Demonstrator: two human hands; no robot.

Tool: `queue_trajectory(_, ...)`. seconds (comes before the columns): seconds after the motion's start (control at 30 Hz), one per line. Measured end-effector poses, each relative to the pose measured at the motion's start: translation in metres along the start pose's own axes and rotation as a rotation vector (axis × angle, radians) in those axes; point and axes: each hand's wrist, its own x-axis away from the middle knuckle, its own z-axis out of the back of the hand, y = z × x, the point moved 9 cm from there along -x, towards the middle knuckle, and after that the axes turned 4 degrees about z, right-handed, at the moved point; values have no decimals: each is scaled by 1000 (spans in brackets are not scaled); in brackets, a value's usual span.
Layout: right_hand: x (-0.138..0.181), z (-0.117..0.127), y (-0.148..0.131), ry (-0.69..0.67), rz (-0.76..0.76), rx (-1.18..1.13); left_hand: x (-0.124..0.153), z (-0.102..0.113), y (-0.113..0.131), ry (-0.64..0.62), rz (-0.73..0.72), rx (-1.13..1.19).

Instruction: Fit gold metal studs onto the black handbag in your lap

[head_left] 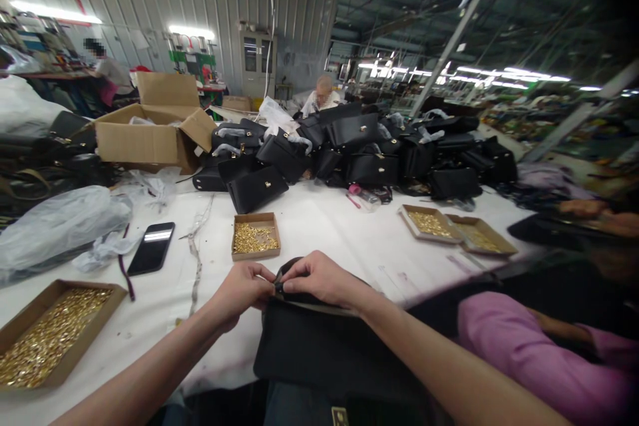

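Head view: pinching the black bag (309, 346) at its far left corner with left hand (248, 289) and right hand (319, 277), best done holding the edge taut.

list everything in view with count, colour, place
Near bag: one, black, front centre
Piled bags: many, black, table's far side
Shallow boxes: four, brown, one left, one centre, two right
Small pieces: many, gold, inside shallow boxes
Phone: one, black, table's left
Plastic wrap: several, whitish, mostly left
Carton: one, brown, back left
Table: one, white, under boxes
Other people: at least three, one pink-sleeved, right and back
Left hand: one, bare, at near bag's edge
Right hand: one, bare, beside left
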Motion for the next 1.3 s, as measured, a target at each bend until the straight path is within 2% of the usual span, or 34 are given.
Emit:
queue_trajectory(0.2,10,-2,-25,206,119,227,-3,2,-3,11,13,38)
queue_trajectory(0.3,19,-4,-37,265,234,365,-3,2,-3,26,2,60)
queue_trajectory(0.4,25,-13,-47,221,361,633,-3,1,-4,33,-8,67)
queue_trajectory(0.5,26,-24,-51,140,407,916,-5,1,-6,42,-3,57)
queue_trajectory(0.63,21,-30,-59,69,392,1070,-8,1,-10,50,1,70)
queue_trajectory(0.7,18,-30,-62,68,336,1055,-9,2,-11,67,3,73)
queue_trajectory(0.83,17,-24,-64,161,245,998,-6,1,-9,83,12,72)
queue_trajectory(1.0,23,-21,-55,260,286,849,-5,-1,-7,77,6,93)
queue_trajectory(1.1,29,-19,-53,274,315,708,-5,1,-9,87,4,98)
queue_trajectory(1.2,30,-17,-50,207,312,511,-3,1,-13,68,21,109)
queue_trajectory(1.3,27,-9,-38,192,205,232,0,-1,-15,38,25,128)
